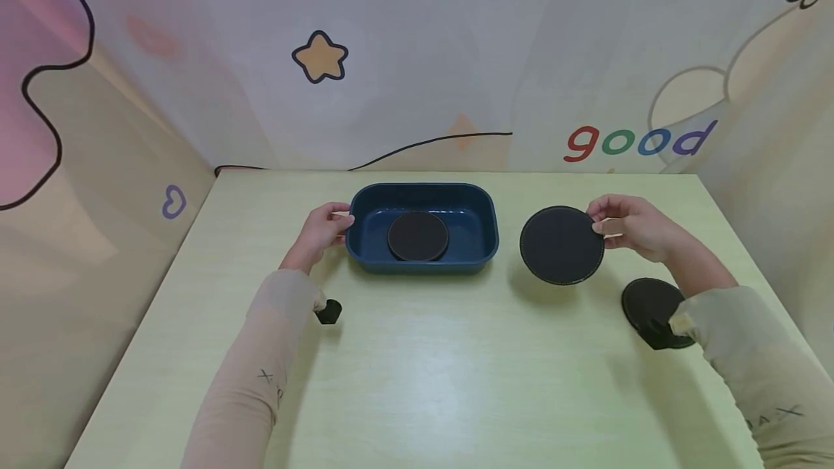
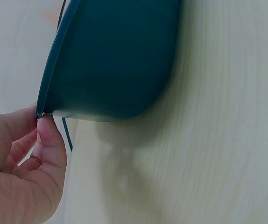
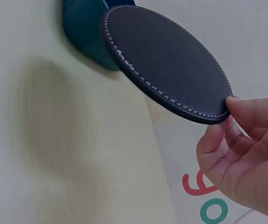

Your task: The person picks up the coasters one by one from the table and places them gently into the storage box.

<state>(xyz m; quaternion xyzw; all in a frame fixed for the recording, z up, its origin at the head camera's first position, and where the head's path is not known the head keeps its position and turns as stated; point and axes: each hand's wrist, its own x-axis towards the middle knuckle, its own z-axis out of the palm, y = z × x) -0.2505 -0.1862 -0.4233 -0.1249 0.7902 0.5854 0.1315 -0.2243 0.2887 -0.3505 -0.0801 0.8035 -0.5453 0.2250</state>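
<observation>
A dark blue rectangular basin stands toward the back of the table, and a round black coaster lies inside it. My left hand pinches the basin's left rim between thumb and fingers; the left wrist view shows the hand at the rim's corner. Right of the basin, my right hand holds a second black coaster by its right edge, raised above the table with its shadow below. Pale stitching runs round this coaster's edge in the right wrist view.
Another round black coaster lies on the table at the right, partly covered by the right sleeve and its black wrist camera. The pale wooden table meets a printed cloth backdrop behind the basin.
</observation>
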